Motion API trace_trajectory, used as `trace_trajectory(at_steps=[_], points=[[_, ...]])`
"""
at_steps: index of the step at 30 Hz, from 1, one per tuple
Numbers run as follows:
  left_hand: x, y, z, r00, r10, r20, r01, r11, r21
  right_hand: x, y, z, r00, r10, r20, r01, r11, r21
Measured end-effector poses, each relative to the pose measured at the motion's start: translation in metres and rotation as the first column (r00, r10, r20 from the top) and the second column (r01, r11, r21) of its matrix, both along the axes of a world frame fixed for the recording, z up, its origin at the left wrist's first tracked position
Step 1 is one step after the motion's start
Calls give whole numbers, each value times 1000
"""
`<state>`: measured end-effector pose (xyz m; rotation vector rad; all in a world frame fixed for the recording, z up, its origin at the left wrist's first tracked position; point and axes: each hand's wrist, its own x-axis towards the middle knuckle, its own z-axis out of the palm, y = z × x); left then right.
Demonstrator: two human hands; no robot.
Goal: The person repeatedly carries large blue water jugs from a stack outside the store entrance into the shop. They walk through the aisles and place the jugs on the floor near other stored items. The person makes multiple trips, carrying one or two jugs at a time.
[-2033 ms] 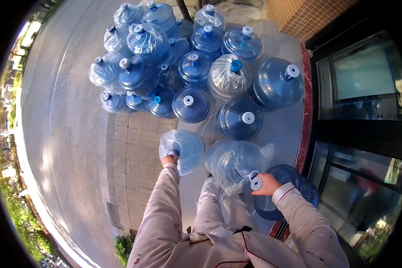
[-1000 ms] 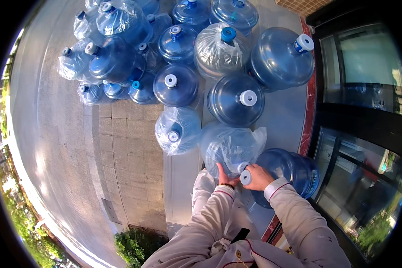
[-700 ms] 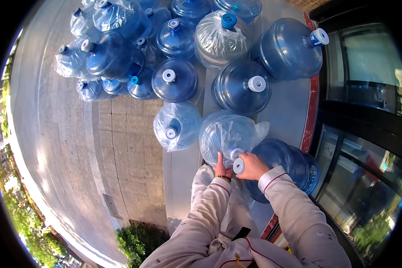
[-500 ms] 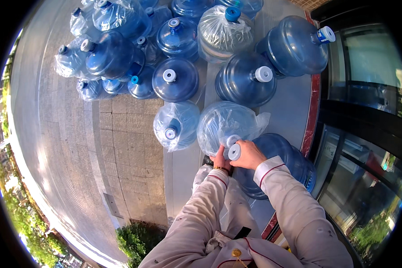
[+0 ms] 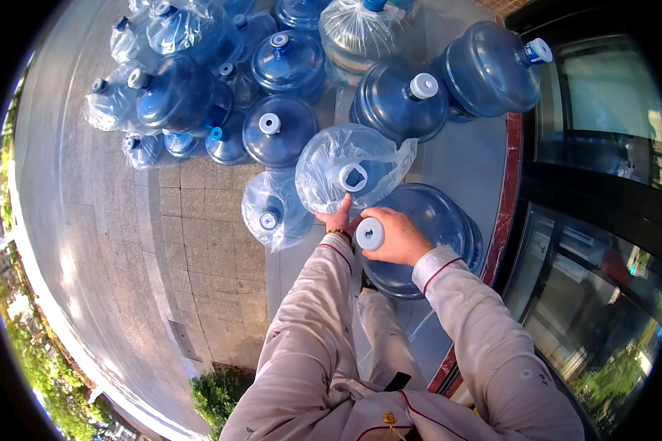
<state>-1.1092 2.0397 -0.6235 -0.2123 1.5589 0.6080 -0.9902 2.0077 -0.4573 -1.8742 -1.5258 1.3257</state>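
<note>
My right hand (image 5: pixel 400 235) is wrapped round the neck of a clear blue water jug (image 5: pixel 438 220), just below its white cap (image 5: pixel 370 234). Right in front of me, a paler jug in a loose clear plastic bag (image 5: pixel 322 165) leans with its white-rimmed top (image 5: pixel 354 177) toward me. Against that neck presses the thumb of my left hand (image 5: pixel 337 217); its other fingers are mostly hidden under the jug. To the left of it stands a smaller bagged jug (image 5: pixel 272 192) with a white cap.
Several blue jugs (image 5: pixel 176 95), some bagged, crowd together ahead on the left. Two large ones (image 5: pixel 401 103) stand ahead on the right, by a red-edged step (image 5: pixel 509 184) and glass doors (image 5: pixel 588 257). Stone paving (image 5: pixel 213 250) lies to the left, with a green bush (image 5: pixel 221 400) nearby.
Both hands have moved forward and a little left. The bagged jug and the blue jug in my right hand have shifted the same way, closer to the group ahead.
</note>
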Motion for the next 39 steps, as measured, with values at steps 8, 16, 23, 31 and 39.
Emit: trace_trajectory(at_steps=[8,16,23,31,39], points=[[-40,-32,76,689,-688,228,643,725,246,0,-61,70,990,-127,-57,134,981,143],[-66,-102,236,117,-605,-787,855,-342,390,-8,-145,169,923,-293,-248,351,906,236],[-45,-91,330,-304,-517,-800,552,-780,295,-31,-225,238,824,-513,-241,562,792,238],[47,-125,624,-567,-758,321,-208,509,835,-56,-344,290,614,-767,-185,789,593,160],[53,-280,668,-770,-385,509,25,779,627,-104,-473,286,316,-930,-188,937,276,212]])
